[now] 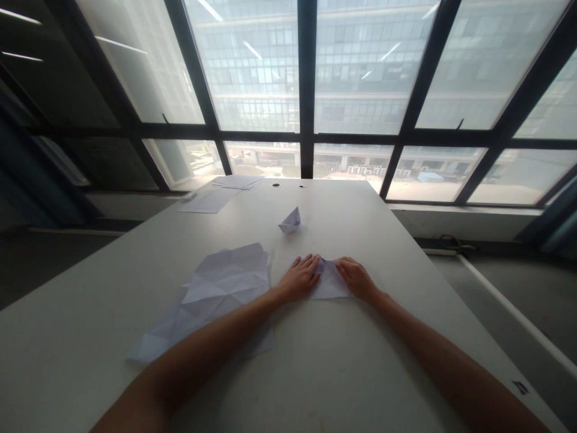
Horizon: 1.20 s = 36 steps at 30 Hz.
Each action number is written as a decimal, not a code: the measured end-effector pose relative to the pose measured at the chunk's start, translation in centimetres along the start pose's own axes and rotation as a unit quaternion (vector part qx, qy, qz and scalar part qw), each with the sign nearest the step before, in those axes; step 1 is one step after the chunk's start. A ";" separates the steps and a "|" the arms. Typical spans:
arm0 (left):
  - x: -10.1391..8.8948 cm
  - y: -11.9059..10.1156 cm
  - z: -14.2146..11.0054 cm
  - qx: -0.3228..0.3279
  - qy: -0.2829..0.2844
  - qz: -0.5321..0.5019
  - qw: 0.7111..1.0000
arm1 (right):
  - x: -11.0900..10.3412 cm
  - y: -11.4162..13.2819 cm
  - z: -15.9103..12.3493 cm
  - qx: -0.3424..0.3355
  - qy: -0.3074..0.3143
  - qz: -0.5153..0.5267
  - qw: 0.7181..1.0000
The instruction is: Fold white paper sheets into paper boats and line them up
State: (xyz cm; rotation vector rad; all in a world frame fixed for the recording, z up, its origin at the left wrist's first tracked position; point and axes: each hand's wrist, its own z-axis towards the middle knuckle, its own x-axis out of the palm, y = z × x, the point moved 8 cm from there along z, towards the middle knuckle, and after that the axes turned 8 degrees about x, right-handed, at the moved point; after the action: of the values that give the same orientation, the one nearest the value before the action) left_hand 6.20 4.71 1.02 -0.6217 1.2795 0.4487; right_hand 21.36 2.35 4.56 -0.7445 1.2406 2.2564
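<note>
A folded sheet of white paper (331, 285) lies on the table between my two hands. My left hand (301, 278) rests flat over its left part, fingers stretched out and pointing away from me. At the paper's right side, my right hand (356, 276) has its fingers closed on the edge near the top. The paper's corners are partly hidden under both hands. Just beyond them stands a small folded paper boat (291, 221) with a pointed peak. To the left, large creased sheets of paper (225, 279) lie partly under my left forearm.
The white table (342, 379) runs up to tall windows with dark frames. Several flat sheets (210, 200) lie at its far left end. A small dark round hole (276, 185) and a tiny dark item (302, 186) show near the far edge.
</note>
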 end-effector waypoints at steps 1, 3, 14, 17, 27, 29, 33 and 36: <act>0.0 0.0 0.0 0.000 -0.002 -0.002 1.000 | -0.1 0.0 0.0 0.001 -0.003 0.006 1.000; -0.1 0.0 0.0 -0.001 -0.005 -0.005 1.000 | -0.2 0.3 -0.1 -0.007 0.003 0.017 1.000; -0.4 -0.4 0.0 0.015 0.004 0.002 1.000 | 1.1 0.9 -0.5 -0.054 0.056 -0.039 0.996; -0.5 -0.5 0.0 0.017 0.006 0.005 1.000 | 1.0 1.0 -0.5 -0.062 0.058 -0.041 0.996; -0.8 -0.6 -0.1 0.012 0.003 0.008 1.000 | 1.0 1.1 -0.5 -0.064 0.054 -0.038 0.996; -0.9 -0.7 -0.2 0.013 0.002 0.007 1.000 | 1.0 1.1 -0.5 -0.063 0.055 -0.040 0.996; -0.9 -0.7 -0.1 0.012 0.005 0.006 1.000 | 1.0 1.1 -0.5 -0.062 0.055 -0.039 0.996; -0.8 -0.6 -0.1 0.013 0.009 0.007 1.000 | 1.1 1.1 -0.5 -0.064 0.054 -0.038 0.996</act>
State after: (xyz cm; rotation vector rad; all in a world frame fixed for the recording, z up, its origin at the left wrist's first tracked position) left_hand 6.34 4.21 1.87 -0.5968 1.3054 0.4383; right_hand 20.01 1.53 4.32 -0.9560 1.1036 2.2766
